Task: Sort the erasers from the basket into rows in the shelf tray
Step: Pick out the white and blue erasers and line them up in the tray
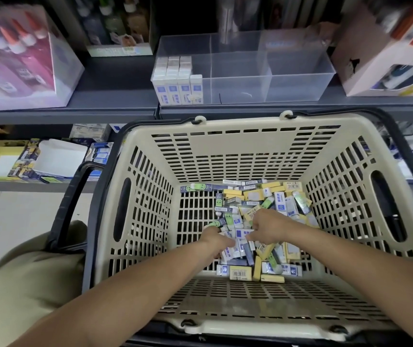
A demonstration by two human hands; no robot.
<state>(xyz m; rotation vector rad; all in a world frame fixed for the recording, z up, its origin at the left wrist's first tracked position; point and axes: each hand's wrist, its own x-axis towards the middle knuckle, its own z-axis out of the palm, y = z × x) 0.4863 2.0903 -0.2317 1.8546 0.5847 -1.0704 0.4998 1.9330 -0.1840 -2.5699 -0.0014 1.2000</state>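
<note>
A beige slotted basket (245, 144) with black handles holds a loose pile of erasers (263, 199) in blue-white, yellow and green-dark sleeves. Both my hands reach down into the pile. My left hand (215, 237) has its fingers curled among white-blue erasers. My right hand (266, 227) pinches a white-blue eraser (243, 232) at the middle of the pile. Above, on the grey shelf, stands a clear divided tray (298, 78). Its left compartment holds rows of upright white-blue erasers (177, 82); the other compartments hold nothing.
A box of glue bottles (22, 58) stands left of the tray, a pink-white box (385, 61) to its right. The lower shelf (37, 159) holds stationery boxes. My knee (25, 271) is at the lower left beside the basket.
</note>
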